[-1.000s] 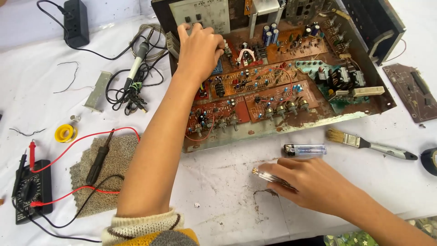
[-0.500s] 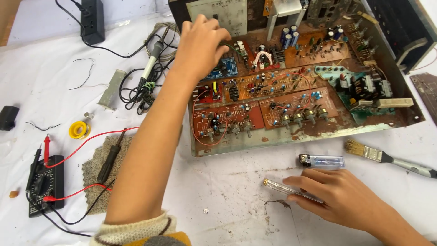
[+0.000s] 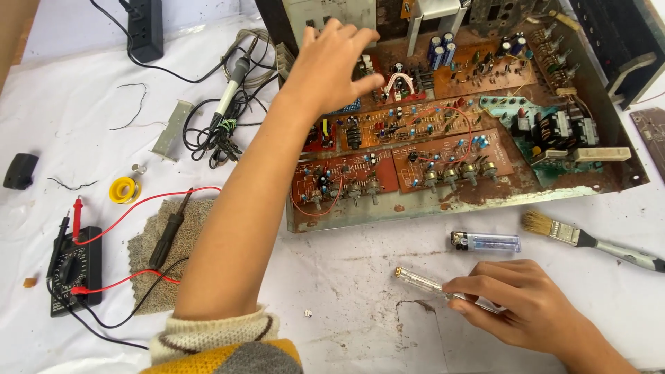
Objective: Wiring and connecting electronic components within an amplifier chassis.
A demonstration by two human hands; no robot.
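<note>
My left hand (image 3: 332, 66) reaches over the open rusty chassis (image 3: 443, 204) of an old electronic device. Its fingers are spread above the brown circuit boards (image 3: 422, 125) near the back left corner, and it holds nothing. On the white table in front of the chassis, my right hand (image 3: 519, 305) grips a screwdriver with a clear handle (image 3: 419, 280). The handle end points left and lies low over the table.
A blue lighter (image 3: 485, 242) and a paintbrush (image 3: 589, 239) lie to the right, in front of the chassis. At the left are a black multimeter (image 3: 73, 270) with red leads, a soldering iron (image 3: 170, 232) on a rough mat, a yellow solder roll (image 3: 125, 189), tangled cables (image 3: 222, 131) and a power strip (image 3: 145, 21).
My left hand has lifted off the boards and spread its fingers. My right hand has closed more firmly on the screwdriver and drawn it slightly right. The view has shifted closer.
</note>
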